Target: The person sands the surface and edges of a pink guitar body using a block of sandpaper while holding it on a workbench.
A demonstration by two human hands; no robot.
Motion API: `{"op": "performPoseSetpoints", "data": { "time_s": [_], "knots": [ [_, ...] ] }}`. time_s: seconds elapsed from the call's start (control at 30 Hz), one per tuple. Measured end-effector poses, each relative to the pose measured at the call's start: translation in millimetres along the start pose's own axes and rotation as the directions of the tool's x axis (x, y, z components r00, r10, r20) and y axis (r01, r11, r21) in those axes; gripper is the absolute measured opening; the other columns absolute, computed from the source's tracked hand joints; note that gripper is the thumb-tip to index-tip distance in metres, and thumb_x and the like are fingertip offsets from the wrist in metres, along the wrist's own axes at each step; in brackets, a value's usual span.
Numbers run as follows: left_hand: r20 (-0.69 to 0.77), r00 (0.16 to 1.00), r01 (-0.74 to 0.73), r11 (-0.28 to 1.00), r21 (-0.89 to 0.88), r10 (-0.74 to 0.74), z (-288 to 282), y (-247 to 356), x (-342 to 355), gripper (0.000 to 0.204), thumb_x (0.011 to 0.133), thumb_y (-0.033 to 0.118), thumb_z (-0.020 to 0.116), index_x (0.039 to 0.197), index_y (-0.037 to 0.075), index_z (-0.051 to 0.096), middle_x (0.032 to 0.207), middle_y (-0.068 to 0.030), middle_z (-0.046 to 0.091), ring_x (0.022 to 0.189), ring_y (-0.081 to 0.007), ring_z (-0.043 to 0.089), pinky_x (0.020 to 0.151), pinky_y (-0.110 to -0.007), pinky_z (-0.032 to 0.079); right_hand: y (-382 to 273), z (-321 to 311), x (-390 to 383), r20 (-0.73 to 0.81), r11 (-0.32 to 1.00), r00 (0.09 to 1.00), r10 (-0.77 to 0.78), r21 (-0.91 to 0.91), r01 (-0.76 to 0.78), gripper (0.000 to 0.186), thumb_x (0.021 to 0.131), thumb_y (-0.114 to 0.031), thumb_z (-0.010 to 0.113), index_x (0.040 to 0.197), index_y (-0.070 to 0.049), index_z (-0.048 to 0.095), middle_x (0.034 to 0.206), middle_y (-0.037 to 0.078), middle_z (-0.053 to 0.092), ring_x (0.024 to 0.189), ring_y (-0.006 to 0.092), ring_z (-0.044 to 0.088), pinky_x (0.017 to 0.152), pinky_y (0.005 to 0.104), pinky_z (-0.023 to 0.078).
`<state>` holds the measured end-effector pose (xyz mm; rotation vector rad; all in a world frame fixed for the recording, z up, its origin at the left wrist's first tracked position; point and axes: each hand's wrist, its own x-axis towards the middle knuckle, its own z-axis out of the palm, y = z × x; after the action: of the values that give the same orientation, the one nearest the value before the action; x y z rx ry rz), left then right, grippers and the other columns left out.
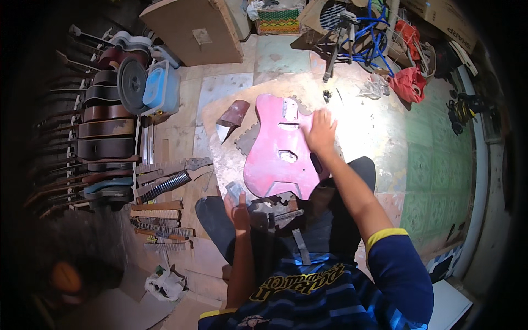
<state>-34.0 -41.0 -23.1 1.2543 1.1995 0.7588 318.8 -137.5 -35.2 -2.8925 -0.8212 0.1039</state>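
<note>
A pink electric guitar body (pixel 268 143), patchy with pale areas, lies flat before me with cut-out cavities. My right hand (pixel 320 129) is spread at its upper right edge, fingers extended, appearing to rest on it. My left hand (pixel 237 212) grips a small pale grey piece (pixel 236 192), perhaps a pad or folded sheet, beside the body's lower left. A curled reddish-brown sheet (pixel 233 116), probably sandpaper, lies to the left. Interlocking mat pieces (pixel 246 140) show under the body.
Many guitars (pixel 104 148) line a rack at left, near a blue container (pixel 162 88). Loose necks (pixel 162 184) lie beside them. A large board (pixel 191 30) stands at back. Blue cables (pixel 374 44) and a red bag (pixel 408 83) sit upper right; my dark-clad legs (pixel 360 176) flank the body.
</note>
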Motion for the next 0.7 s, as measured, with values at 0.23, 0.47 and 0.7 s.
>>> {"op": "performPoseSetpoints", "data": {
  "time_s": [0.23, 0.47, 0.7],
  "knots": [
    [0.052, 0.955, -0.276, 0.816, 0.508, 0.291, -8.9, -1.9, 89.5, 0.057, 0.087, 0.025, 0.083, 0.131, -0.004, 0.060, 0.119, -0.0218, 0.068, 0.107, -0.0372, 0.066, 0.097, -0.044, 0.052, -147.1, -9.0, -127.2, 0.192, 0.740, 0.735, -0.650, 0.381, 0.555, 0.092, 0.096, -0.060, 0.059, 0.162, -0.001, 0.034, 0.170, 0.023, 0.027, 0.160, 0.0411, 0.019, 0.128, 0.0613, 0.014],
    [0.104, 0.944, -0.296, 0.666, 0.685, 0.313, 8.8, -1.6, 92.9, 0.070, 0.080, 0.029, 0.087, 0.138, 0.002, 0.058, 0.127, -0.0254, 0.062, 0.119, -0.0453, 0.058, 0.105, -0.053, 0.045, -210.3, -3.8, -41.7, -0.180, 0.662, 0.793, -0.582, 0.461, 0.591, 0.034, 0.091, -0.018, 0.069, 0.123, -0.006, 0.069, 0.119, 0.015, 0.062, 0.121, 0.0358, 0.055, 0.096, 0.0513, 0.044],
    [0.011, 0.964, -0.231, 0.820, 0.524, 0.265, 14.6, 21.8, 90.3, 0.064, 0.085, 0.022, 0.084, 0.139, 0.000, 0.057, 0.134, -0.0217, 0.062, 0.128, -0.0372, 0.058, 0.109, -0.048, 0.045, -217.9, 13.3, 43.6, -0.055, 0.804, 0.837, -0.545, 0.250, 0.540, 0.015, 0.087, -0.020, 0.071, 0.098, -0.016, 0.081, 0.113, 0.010, 0.061, 0.111, 0.0348, 0.056, 0.092, 0.0461, 0.045]
  ]
}}
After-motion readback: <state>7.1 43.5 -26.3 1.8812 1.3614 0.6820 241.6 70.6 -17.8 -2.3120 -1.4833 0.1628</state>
